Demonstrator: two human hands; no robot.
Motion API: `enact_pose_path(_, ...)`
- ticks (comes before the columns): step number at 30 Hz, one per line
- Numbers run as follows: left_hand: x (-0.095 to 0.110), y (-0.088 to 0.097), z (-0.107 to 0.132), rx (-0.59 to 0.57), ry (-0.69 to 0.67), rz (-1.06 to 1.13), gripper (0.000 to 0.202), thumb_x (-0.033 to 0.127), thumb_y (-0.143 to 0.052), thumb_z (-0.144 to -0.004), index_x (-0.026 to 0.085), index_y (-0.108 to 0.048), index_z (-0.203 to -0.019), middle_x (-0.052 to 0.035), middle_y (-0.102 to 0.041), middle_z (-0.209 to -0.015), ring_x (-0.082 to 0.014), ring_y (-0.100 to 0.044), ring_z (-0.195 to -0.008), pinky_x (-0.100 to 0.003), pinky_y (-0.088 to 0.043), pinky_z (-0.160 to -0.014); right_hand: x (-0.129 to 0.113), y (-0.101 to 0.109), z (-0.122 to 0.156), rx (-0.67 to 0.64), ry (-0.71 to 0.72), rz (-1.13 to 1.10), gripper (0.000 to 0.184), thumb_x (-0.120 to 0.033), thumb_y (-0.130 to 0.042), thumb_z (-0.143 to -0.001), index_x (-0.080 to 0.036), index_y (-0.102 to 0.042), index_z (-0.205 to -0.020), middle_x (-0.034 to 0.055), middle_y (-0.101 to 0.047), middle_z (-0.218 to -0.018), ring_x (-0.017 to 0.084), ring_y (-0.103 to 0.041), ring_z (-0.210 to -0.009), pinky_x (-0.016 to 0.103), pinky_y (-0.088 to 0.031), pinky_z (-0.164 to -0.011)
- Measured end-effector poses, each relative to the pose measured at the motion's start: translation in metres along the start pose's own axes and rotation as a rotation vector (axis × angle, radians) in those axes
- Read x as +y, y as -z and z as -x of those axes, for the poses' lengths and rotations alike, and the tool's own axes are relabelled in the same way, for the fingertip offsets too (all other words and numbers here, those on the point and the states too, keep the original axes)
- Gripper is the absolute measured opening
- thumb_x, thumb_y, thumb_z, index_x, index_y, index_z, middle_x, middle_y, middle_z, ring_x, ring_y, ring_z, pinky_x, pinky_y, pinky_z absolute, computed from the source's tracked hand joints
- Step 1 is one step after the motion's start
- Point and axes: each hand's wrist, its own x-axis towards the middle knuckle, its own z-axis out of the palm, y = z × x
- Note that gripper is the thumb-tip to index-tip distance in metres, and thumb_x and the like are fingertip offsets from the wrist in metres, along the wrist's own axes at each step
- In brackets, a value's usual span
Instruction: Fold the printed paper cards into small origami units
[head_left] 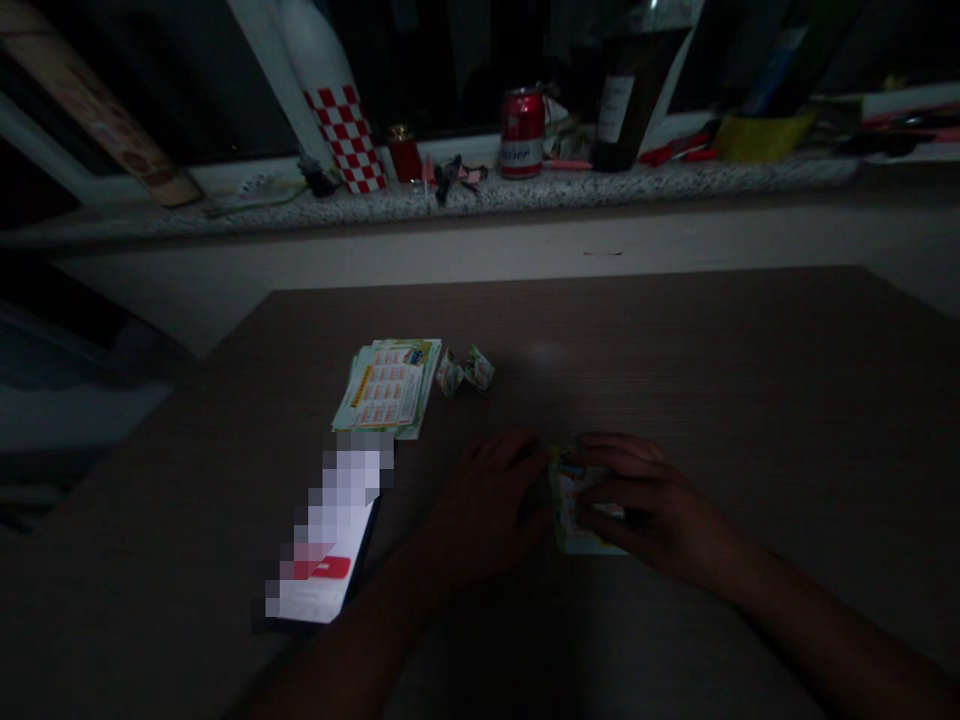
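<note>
A small printed paper sheet (592, 545) lies on the table in front of me, pale green with coloured print. My right hand (660, 505) rests across its right part, fingers stretched out and apart, covering much of the print. At the sheet's left edge is my left hand (487, 500), its thumb and forefinger apart and their tips at or very near the paper. Dim light hides whether either hand pinches the edge. A stack of similar printed sheets (390, 385) lies farther left, beside a small folded paper piece (465, 372) standing on the table.
A lit phone (322, 570), partly blurred out, lies left of my left forearm. Behind the wooden table (675, 330), a granite sill (450, 205) holds a red can (522, 135), a dark bottle (619, 110), a red-and-white checkered bottle (349, 135) and several small items.
</note>
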Motion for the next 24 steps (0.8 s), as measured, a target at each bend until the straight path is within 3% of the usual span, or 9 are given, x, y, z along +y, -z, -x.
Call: enact_pose_path(24,-0.0032,-0.0029,-0.0002,-0.005,0.012,0.021,0.056,0.031,-0.063,-0.083,0.02,-0.047,-0.135,-0.009,-0.044,-0.144,-0.0248,-0.037,-0.133,-0.043,-0.03,-0.111,-0.0005,-0.0033,-0.0026,0.005,0.009,0.015,0.006,-0.027,-0.069,-0.083,-0.025,-0.07,-0.089,0.0039,-0.067,-0.118,0.026,-0.052,-0.122,0.047,-0.042,-0.098)
